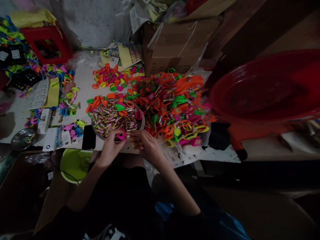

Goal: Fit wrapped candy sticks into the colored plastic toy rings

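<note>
My left hand (pixel 111 146) is closed round a pink plastic piece (pixel 121 135) at the front rim of a round bowl. Just right of it, my right hand (pixel 146 143) is closed on a cluster of small wrapped sticks (pixel 135 142). The bowl (pixel 143 124) is full of small patterned sticks (pixel 110 115), with a few green, orange and pink pieces on top. Beside the bowl, to the right, lies a large heap of orange, green, pink and yellow plastic pieces (pixel 165 106).
A black phone (pixel 89 137) lies left of the bowl, above a lime-green basin (pixel 72 165). Cardboard boxes (pixel 175 43) stand behind the heap. A big red basin (pixel 265 90) is at the right, a red stool (pixel 48 45) at the back left.
</note>
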The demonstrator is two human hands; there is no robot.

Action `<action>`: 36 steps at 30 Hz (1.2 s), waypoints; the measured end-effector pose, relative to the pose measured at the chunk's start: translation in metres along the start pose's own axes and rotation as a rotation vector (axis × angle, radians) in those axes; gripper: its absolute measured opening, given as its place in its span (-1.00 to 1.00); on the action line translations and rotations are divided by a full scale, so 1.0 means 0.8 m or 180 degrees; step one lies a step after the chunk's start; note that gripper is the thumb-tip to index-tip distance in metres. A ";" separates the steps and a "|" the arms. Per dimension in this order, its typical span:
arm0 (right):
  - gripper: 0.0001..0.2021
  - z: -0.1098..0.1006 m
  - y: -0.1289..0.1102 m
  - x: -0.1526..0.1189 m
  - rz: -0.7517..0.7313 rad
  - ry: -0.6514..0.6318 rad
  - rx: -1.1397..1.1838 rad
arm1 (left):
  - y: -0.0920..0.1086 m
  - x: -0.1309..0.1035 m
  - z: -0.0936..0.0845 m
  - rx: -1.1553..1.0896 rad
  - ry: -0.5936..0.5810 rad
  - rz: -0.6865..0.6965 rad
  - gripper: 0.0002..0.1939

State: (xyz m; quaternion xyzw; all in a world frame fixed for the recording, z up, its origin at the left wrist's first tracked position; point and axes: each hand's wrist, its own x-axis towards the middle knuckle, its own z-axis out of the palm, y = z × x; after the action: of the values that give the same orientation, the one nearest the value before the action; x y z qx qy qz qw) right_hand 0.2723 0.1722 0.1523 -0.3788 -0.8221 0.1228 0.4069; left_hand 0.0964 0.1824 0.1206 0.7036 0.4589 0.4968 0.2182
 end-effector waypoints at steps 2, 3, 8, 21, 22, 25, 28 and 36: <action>-0.50 -0.004 -0.002 0.000 -0.0148 -0.0088 -0.0073 | 0.000 0.001 -0.003 -0.0014 -0.0059 -0.0020 -0.76; -0.49 -0.007 -0.003 0.000 -0.0188 -0.0140 -0.0100 | 0.001 0.001 -0.005 -0.0019 -0.0095 -0.0022 -0.76; -0.51 -0.014 -0.005 0.000 -0.0416 -0.0308 -0.0291 | 0.004 0.007 -0.015 0.0047 -0.0488 0.0204 -0.81; -0.60 -0.012 -0.005 -0.007 -0.0284 -0.0654 -0.0181 | 0.001 0.015 -0.029 0.1187 -0.1526 0.0813 -0.90; -0.58 -0.011 -0.004 -0.007 -0.0272 -0.0673 -0.0168 | 0.000 0.015 -0.028 0.1209 -0.1546 0.0828 -0.91; -0.54 -0.010 -0.002 -0.008 -0.0192 -0.0662 -0.0120 | 0.001 0.015 -0.027 0.1244 -0.1579 0.0815 -0.91; -0.55 -0.011 0.000 -0.008 -0.0104 -0.0628 0.0025 | 0.005 0.017 -0.026 0.1298 -0.1601 0.0821 -0.92; -0.59 -0.011 0.010 -0.010 0.0124 -0.0494 0.0258 | 0.011 0.020 -0.019 0.1201 -0.1601 0.0763 -0.91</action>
State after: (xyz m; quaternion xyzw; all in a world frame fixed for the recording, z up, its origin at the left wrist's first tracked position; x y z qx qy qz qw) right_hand 0.2861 0.1708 0.1490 -0.3672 -0.8380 0.1929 0.3545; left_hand 0.0874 0.1897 0.1414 0.8810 0.3886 0.2361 0.1306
